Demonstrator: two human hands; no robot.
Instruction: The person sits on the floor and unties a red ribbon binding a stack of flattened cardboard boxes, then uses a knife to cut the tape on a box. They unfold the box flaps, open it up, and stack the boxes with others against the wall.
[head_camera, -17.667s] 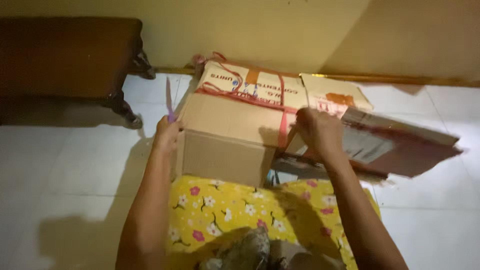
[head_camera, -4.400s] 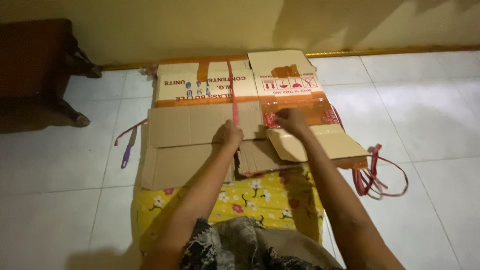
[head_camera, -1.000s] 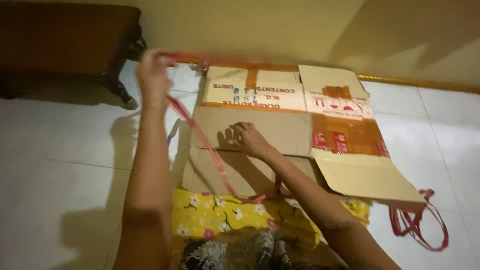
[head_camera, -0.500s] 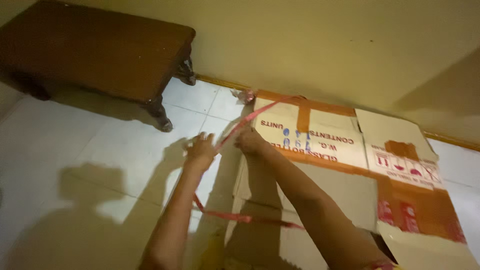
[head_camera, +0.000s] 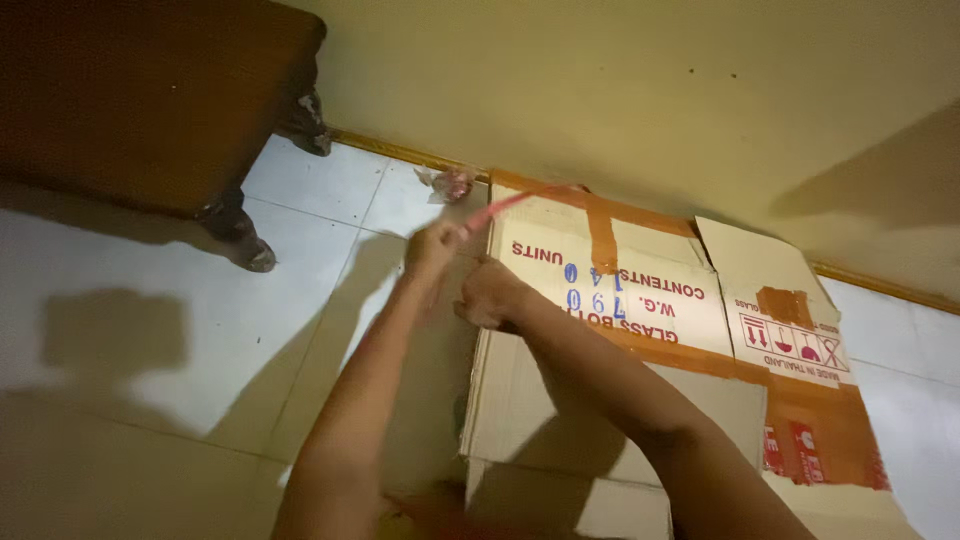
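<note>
Our left hand (head_camera: 432, 250) has dropped from overhead to pinch the red strap (head_camera: 497, 207) taut at the far-left corner of the cardboard box (head_camera: 610, 330) on the floor, right hand (head_camera: 487, 295) now clenched on its edge, so the strap's nearly off.

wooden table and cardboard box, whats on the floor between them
In the head view, mostly bare white tile floor lies between the wooden table and the cardboard box. One small crumpled pinkish scrap sits by the wall near the box's corner.
</note>
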